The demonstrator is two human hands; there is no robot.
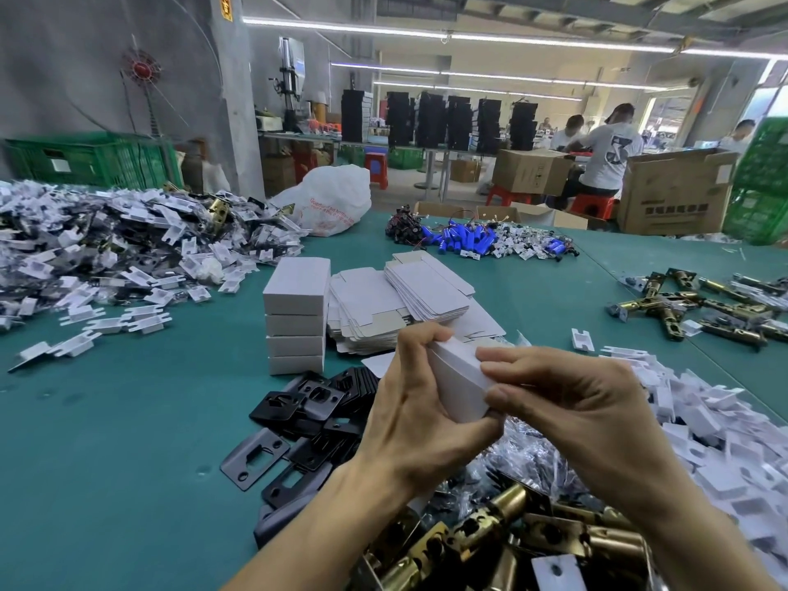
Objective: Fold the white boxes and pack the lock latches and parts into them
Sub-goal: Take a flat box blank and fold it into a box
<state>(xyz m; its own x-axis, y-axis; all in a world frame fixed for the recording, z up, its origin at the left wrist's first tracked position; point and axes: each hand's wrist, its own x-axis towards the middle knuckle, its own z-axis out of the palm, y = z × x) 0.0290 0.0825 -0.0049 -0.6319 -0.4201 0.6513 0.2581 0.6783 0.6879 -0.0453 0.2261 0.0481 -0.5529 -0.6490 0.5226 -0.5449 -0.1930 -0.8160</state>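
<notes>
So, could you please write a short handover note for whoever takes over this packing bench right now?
Left hand and right hand both grip one white box, apparently mid-fold.
Done: four closed boxes stacked on the green table.
Supplies: flat blanks beside the stack, black plates in front of it, brass latches nearest you.
Left: finish this box, fill it, continue.

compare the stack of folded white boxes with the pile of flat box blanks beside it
The folded boxes are assembled and closed; the flat blanks are unfolded sheets with flaps showing. The folded boxes stand in one neat column of four; the flat blanks lie fanned in loose layers. Both are white card on the green table.
</notes>
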